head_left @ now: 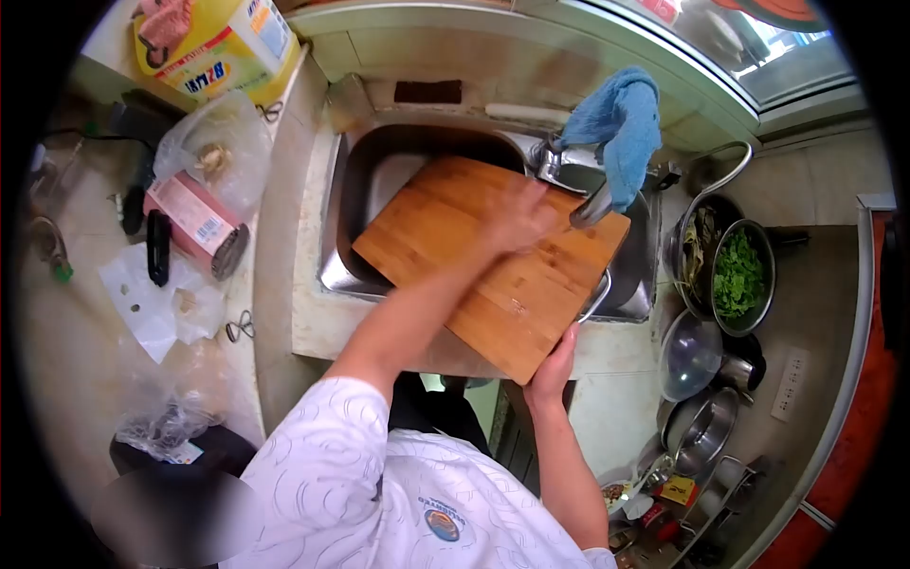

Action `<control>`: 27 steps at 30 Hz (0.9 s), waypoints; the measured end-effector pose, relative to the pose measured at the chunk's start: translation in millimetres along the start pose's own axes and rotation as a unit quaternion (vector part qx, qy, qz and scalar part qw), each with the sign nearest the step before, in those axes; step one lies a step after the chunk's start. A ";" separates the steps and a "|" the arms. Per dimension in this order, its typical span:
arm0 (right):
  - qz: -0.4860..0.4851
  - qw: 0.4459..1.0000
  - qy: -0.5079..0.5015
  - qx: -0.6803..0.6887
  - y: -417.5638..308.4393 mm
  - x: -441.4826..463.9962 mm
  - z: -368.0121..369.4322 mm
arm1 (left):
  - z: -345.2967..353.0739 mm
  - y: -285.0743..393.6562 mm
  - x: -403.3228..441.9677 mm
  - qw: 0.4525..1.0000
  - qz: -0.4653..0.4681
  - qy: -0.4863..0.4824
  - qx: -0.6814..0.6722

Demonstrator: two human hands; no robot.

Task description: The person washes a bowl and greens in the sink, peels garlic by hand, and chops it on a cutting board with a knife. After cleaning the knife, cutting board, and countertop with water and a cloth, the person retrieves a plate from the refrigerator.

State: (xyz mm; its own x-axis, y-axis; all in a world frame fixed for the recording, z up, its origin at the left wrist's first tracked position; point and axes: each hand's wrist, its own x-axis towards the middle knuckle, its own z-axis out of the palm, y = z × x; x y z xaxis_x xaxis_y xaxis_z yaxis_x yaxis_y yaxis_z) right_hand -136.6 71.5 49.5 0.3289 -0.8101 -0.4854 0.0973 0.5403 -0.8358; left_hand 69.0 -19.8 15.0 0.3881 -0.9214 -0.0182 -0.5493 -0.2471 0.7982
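A wooden cutting board lies tilted across the double steel sink. My right hand grips the board at its near right corner, fingers partly hidden beneath it. On the upper part of the board rests my left hand, smeared by motion, so its fingers cannot be made out clearly. Just beyond that hand is the faucet, with a blue cloth draped over it.
Bowls with green leaves, a clear lid and a steel basin stand at the right. On the left counter are a pink package, plastic bags and a yellow container. A window runs along the back.
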 end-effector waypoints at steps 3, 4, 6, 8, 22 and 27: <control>-0.004 1.000 -0.006 -0.030 0.1 -1.5 -0.3 | 34.2 -42.4 11.1 0.997 -0.018 0.069 0.026; -0.009 1.000 -0.002 -0.023 -0.6 0.0 -0.5 | 35.8 -38.6 13.9 0.998 -0.047 0.035 -0.002; -0.014 1.000 -0.008 -0.016 -4.2 0.9 3.0 | 56.9 -18.0 -11.0 0.990 0.041 0.133 0.003; 0.019 0.999 0.006 0.042 -15.6 -2.7 12.6 | 37.2 27.2 -49.2 0.997 0.050 0.050 0.026; 0.124 0.988 -0.074 0.060 -36.9 -8.3 13.6 | 2.3 -51.3 -91.9 0.993 -0.065 -0.002 0.100; 0.107 0.992 -0.039 0.049 -40.5 -39.2 10.4 | 12.8 54.3 -81.4 0.990 0.128 -0.050 0.015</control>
State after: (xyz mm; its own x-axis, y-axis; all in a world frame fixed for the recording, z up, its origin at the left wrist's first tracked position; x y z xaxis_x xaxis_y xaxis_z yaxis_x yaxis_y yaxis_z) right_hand -143.7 83.8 105.1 0.4224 -0.6571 -0.6243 0.1069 0.7201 -0.6856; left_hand -1.9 37.9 52.2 0.1583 -0.9799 0.1215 -0.6427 -0.0089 0.7661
